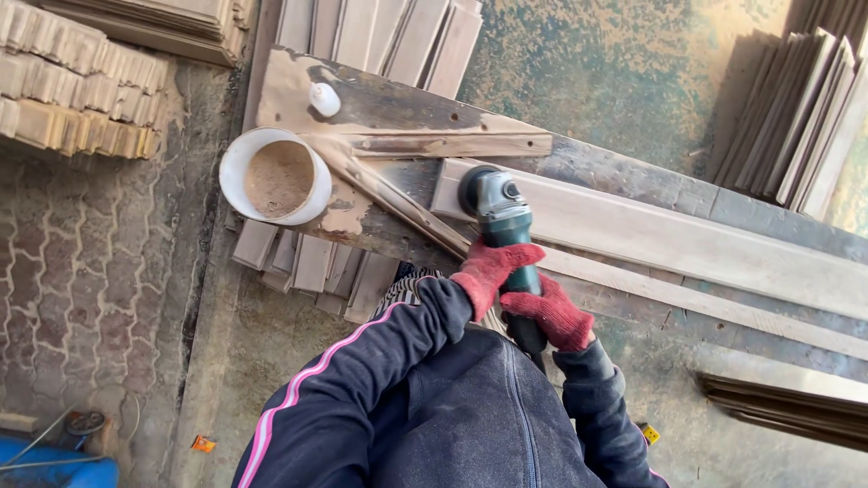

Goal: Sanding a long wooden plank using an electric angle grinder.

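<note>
1. Gripping a green angle grinder [500,226] with both gloved hands, the person leans over a long pale plank [687,239]; the left hand [488,271] is clenched round the tool's body, and the right hand [551,314] is clenched round its rear handle.
2. Its head sits on the plank's near end, beside the worn jig boards [398,136]; that end is the only part being worked.
3. I judge the job early; the plank's long run to the right looks untouched, though its surface finish is hard to tell.
4. A white bucket of sawdust [276,176] stands just left; stacked slats [796,117] lie well apart.
</note>
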